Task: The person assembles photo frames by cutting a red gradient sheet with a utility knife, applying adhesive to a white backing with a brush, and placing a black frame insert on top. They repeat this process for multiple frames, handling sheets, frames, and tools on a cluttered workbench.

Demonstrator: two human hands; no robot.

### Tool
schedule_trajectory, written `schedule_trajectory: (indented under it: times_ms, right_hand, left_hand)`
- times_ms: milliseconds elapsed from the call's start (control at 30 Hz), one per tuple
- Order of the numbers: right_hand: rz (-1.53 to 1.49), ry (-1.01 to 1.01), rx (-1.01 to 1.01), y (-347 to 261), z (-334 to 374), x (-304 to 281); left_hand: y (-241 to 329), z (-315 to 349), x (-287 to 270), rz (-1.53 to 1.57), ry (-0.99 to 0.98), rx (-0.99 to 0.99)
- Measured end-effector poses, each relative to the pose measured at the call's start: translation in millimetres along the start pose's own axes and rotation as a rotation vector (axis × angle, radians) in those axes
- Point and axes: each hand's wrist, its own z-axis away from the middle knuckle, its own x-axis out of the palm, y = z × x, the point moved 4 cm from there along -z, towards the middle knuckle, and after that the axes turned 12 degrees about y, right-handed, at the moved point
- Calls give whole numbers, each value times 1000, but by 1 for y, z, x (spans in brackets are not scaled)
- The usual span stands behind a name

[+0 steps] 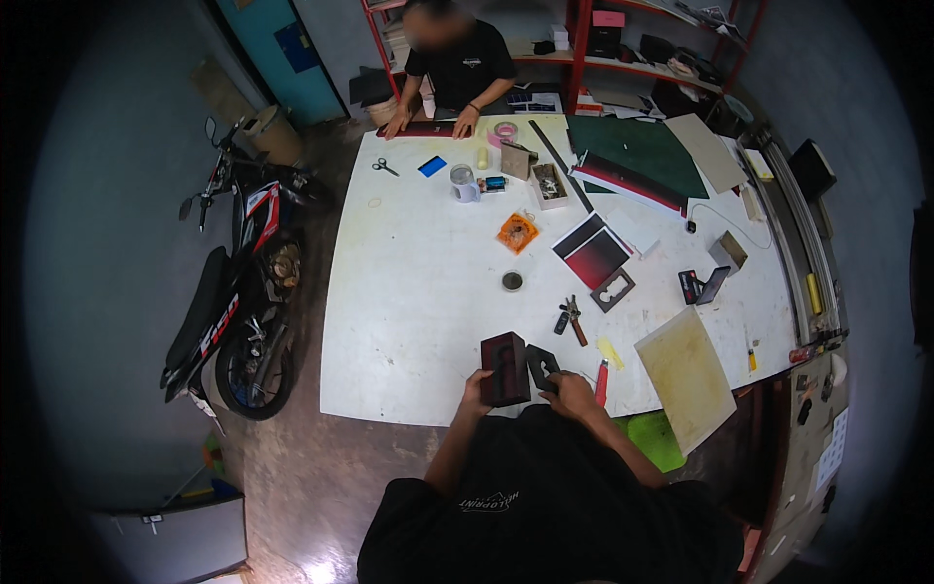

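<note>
motorcycle (245, 277) (black and red), scissors (383, 165), teal door (302, 88)

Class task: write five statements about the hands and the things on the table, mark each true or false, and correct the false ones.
1. The left hand holds a dark red box. True.
2. The right hand is empty. False: the right hand holds a black piece with a cutout.
3. The orange packet lies on the white table. True.
4. The scissors lie right of the blue card. False: the scissors lie left of the blue card.
5. A red tool lies beyond the table's edge. False: the red tool lies on the table.
</note>
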Motion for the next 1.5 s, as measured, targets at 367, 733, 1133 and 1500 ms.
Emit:
schedule_trajectory:
  times_ms: [367, 733, 1133, 1500]
  right_hand:
    - [-11, -13, 26, 7, 1, 10]
    - [0, -55, 55, 7, 1, 9]
    - [-4, -66, 35, 3, 1, 9]
    - [11, -73, 42, 6, 3, 12]
  left_hand:
    - [-5, -3, -3, -176, 91, 28]
    - [-6, -2, 0, -482, 256, 30]
    - [-8, -10, -20, -516, 278, 98]
    - [-9, -10, -21, -538, 311, 110]
